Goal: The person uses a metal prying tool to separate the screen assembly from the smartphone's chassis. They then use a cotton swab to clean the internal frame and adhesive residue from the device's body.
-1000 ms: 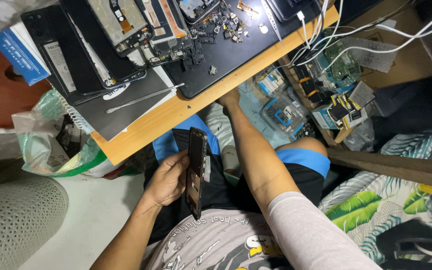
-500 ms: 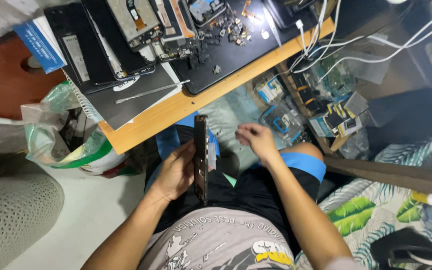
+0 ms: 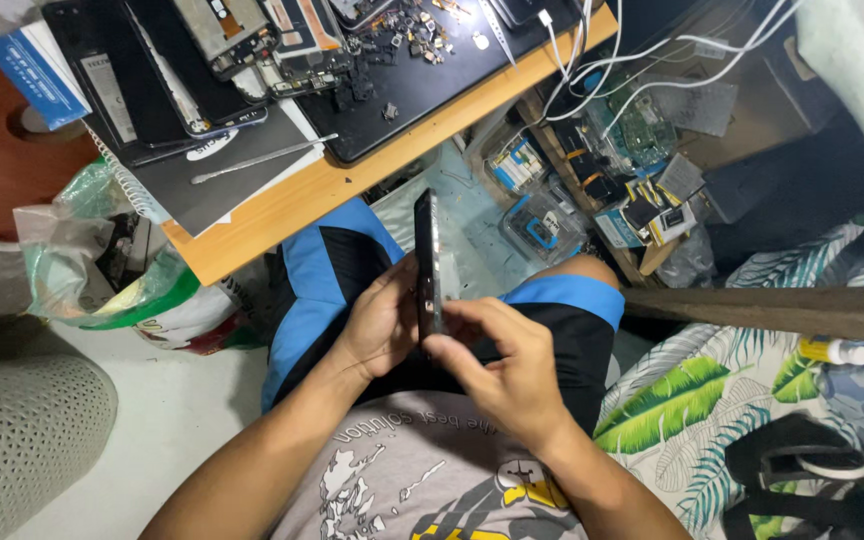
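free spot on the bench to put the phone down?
Bare wood only along the table edge, beside the grey notebook and below the black mat. The mat and upper left are crowded with parts and phones. Both hands hold the phone.

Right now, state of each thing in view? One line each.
Phone: edge-on, upright over the lap, held in both hands.
Left hand: wrapped around the phone's lower half.
Right hand: fingers on the phone's lower edge.
Metal pry tool: lying flat on the notebook.
Green plastic bag: open, stuffed.
White cables: loose, draped off the table.
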